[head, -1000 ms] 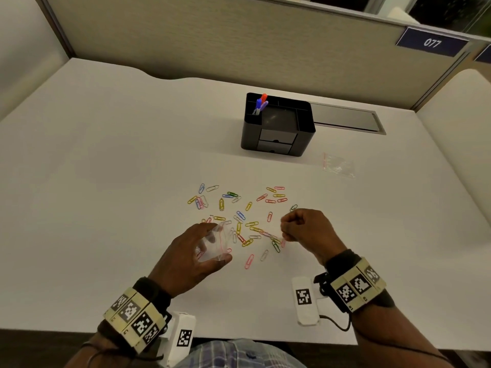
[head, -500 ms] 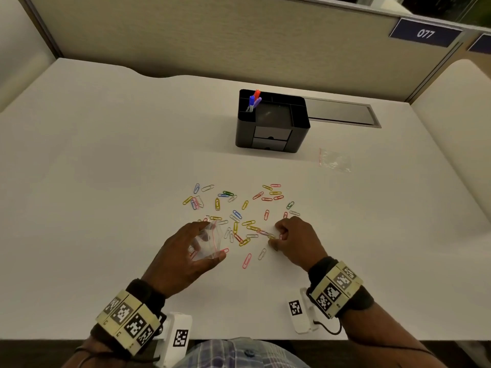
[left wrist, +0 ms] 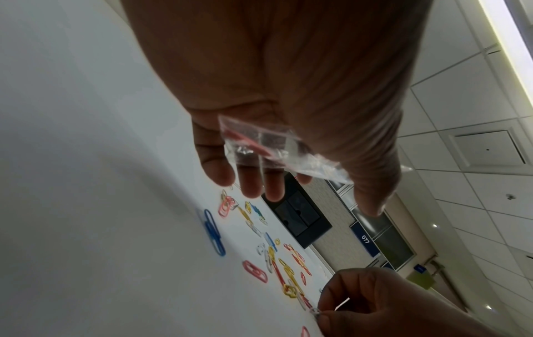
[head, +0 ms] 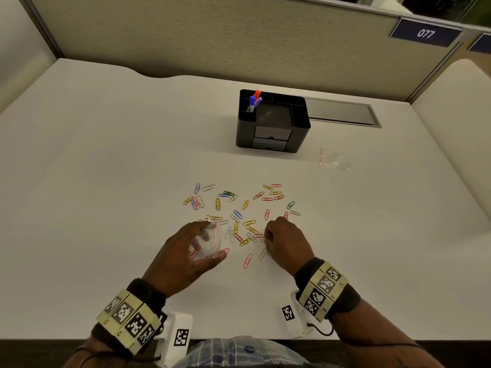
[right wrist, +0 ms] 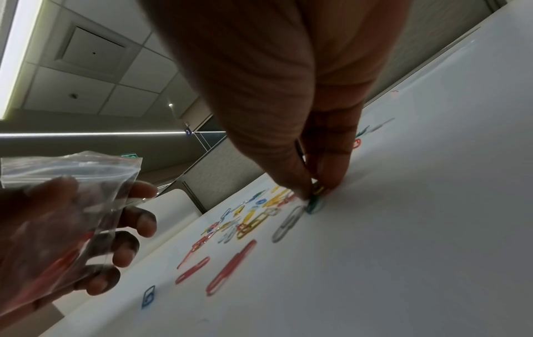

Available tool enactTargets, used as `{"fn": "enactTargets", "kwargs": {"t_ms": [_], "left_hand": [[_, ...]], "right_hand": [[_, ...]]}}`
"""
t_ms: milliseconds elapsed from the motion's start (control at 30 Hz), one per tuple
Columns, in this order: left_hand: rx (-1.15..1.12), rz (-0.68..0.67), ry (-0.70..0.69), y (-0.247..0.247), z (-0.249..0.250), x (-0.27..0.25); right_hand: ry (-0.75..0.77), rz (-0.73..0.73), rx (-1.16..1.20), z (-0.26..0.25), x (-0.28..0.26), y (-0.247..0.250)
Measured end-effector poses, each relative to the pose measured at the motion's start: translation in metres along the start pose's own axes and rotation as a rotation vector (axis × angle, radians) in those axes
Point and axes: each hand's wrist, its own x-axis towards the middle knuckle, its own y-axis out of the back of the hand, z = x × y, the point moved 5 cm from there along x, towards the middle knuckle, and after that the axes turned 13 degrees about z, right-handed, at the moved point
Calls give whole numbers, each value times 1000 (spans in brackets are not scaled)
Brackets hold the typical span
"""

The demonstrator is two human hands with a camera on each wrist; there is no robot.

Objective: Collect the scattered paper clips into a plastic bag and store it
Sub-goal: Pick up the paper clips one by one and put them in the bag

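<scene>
Coloured paper clips [head: 239,208] lie scattered on the white desk [head: 106,181]. My left hand [head: 211,243] grips a small clear plastic bag [head: 208,233] with a red zip strip, its mouth toward the clips, just left of the pile. Red shapes show through the bag [right wrist: 66,189]. My right hand [head: 266,239] is down on the pile's near right side. Its thumb and fingertips [right wrist: 331,180] pinch a paper clip [right wrist: 317,190] against the desk. The left wrist view shows the bag [left wrist: 268,150] in my palm and the right hand [left wrist: 317,312] pinching a clip.
A black desk organiser [head: 273,123] with pens [head: 254,100] stands behind the clips. A second clear bag [head: 335,161] lies to its right. A metal cable tray [head: 342,115] sits in the desk at the back, with partition walls behind and at both sides.
My right hand has come down from above the desk and shifted left onto the clips. The left hand keeps holding the bag in about the same place.
</scene>
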Motion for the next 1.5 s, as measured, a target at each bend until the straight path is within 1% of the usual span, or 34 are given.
{"fn": "enactTargets", "kwargs": {"t_ms": [133,267,367,500,567,600,667,700,767,833,967,1067,1267,1367,1500], "left_hand": [[4,3,6,-2,1,0],[-2,0,0,-2,1,-1],[-9,-5,-4,-2,2,-1],[5,-3,-9,-3,4,-2],[8,-5,-12,-3,6,-2],[6,-8,-15,-4,6,-2],[-2,-12,-29,-4,8,-3],[-3,-14,-37,-5,9,-3],[5,-14,-48,-6,11,-4],[22,-11,-45,-8,13,-4],[45,-11,-48,-12,15,-4],[54,-3,-48,-13,16,-6],[43,7,-49,-11,13,-6],[37,9,-54,-10,12,-6],[31,15,-83,-8,13,-5]], "right_hand": [[-9,-11,-24,3,1,1],[-75,-24,15,9,1,3],[-148,-22,98,17,3,7],[-267,8,279,27,4,18],[-338,9,452,26,3,27],[-382,-24,612,21,1,31],[-439,-156,983,4,-3,37],[-446,-221,1113,-7,-5,41],[-427,-304,1226,-27,-8,47],[-402,-316,1246,-43,-9,51],[-401,-264,1236,-63,-9,48],[-398,-209,1165,-69,-10,44],[-399,-177,1118,-72,-12,45],[-361,-171,1027,-73,-12,48],[-285,-159,802,-74,-11,54]]}}
